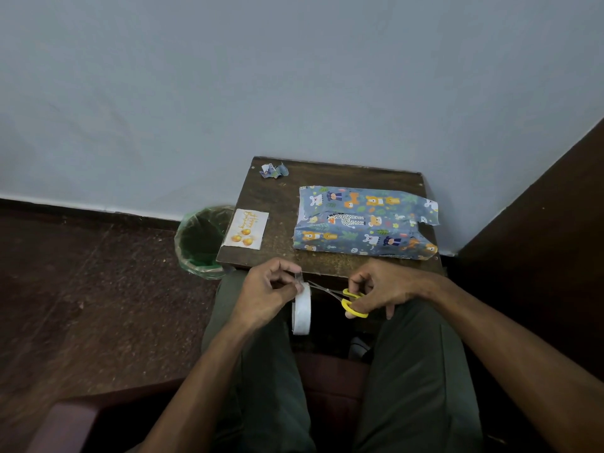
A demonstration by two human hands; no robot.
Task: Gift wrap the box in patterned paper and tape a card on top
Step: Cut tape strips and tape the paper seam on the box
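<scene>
A box wrapped in blue animal-print paper lies on the right half of a small dark wooden table, one paper end sticking out loose at its far right. A white card with orange balls rests at the table's left edge. Below the table's front edge, above my lap, my left hand pinches a strip pulled up from a white tape roll that hangs under it. My right hand grips yellow-handled scissors, blades pointing left at the strip.
A crumpled scrap of patterned paper sits at the table's far left corner. A green-lined bin stands on the floor left of the table. A grey wall is behind, a dark panel on the right. My legs are under the table's front.
</scene>
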